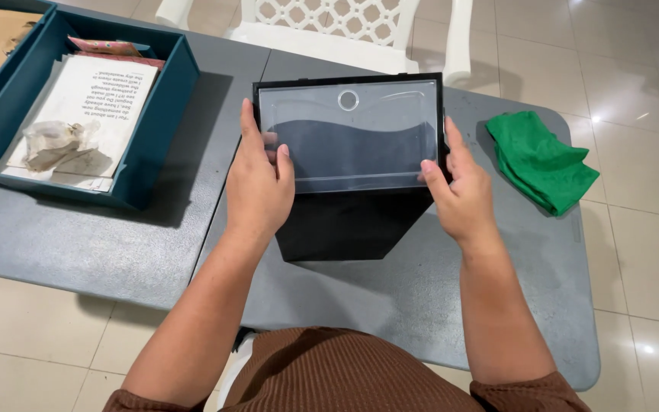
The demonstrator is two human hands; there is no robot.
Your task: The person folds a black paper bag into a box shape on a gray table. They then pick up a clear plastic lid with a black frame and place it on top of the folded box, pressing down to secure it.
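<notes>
Gripping a clear plastic lid (348, 137) by its two short sides, over an open black box (348, 221).

Left hand (257, 187) and right hand (459, 194) pinch the lid, fingers curled over its edges; it hovers, seemingly not yet seated. Farther off: green cloth (539, 160) at the tabletop's (101, 244) right edge, teal tray (154, 130) at the far-left corner.

Both hands out in front, arms bent.
L hand (257, 187) & R hand (459, 194) face each other, fingers curled in, thumbs up.
</notes>
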